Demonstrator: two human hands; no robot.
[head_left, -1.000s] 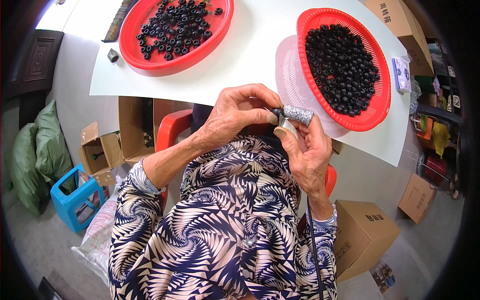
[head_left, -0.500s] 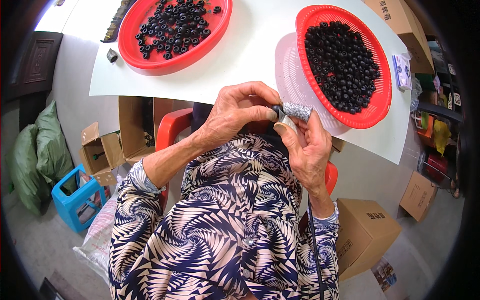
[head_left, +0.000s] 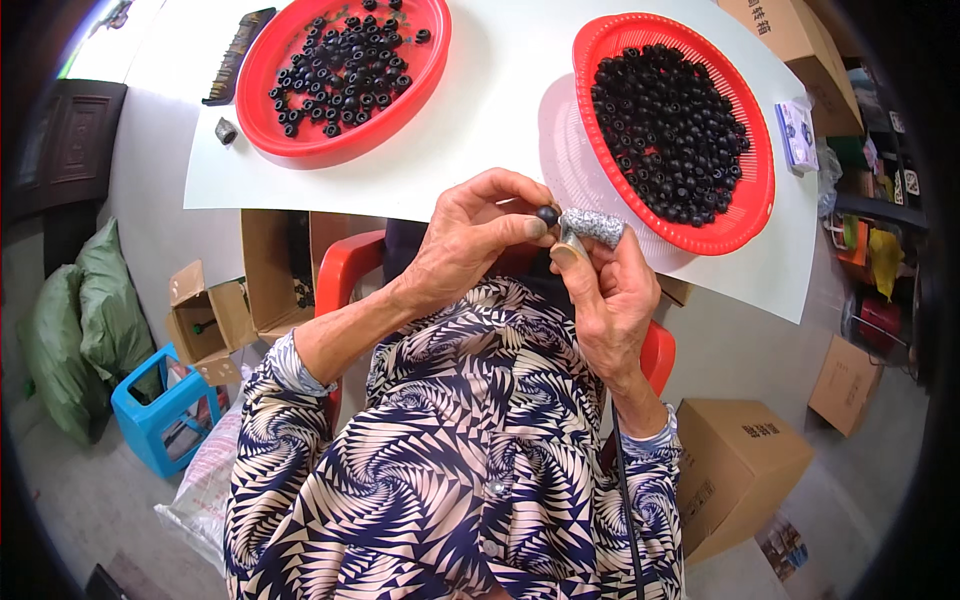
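Pinched between the thumb and forefinger of the left hand (head_left: 470, 235), a small round black bead (head_left: 547, 213) sits just below the near edge of the white table (head_left: 500, 120), in front of the person's chest. Its other side touches the tip of a short tool wrapped in grey patterned tape (head_left: 592, 226), which the right hand (head_left: 610, 295) clasps with curled fingers, thumb pressed along the shaft. Compared with a second ago, both hands have barely shifted; the bead now shows more plainly at the fingertips, so the work on this one piece looks, by my judgement, still under way.

The bead is glossy and hard-looking; the tape on the tool is matt and speckled. Beyond the hands, a red slotted plastic basket (head_left: 745, 215) holds a dense heap of similar black beads, and a shallow red plastic tray (head_left: 275, 140) to the left holds a looser scatter. Brown cardboard boxes (head_left: 735, 465) stand on the floor around the red chair (head_left: 340, 275).
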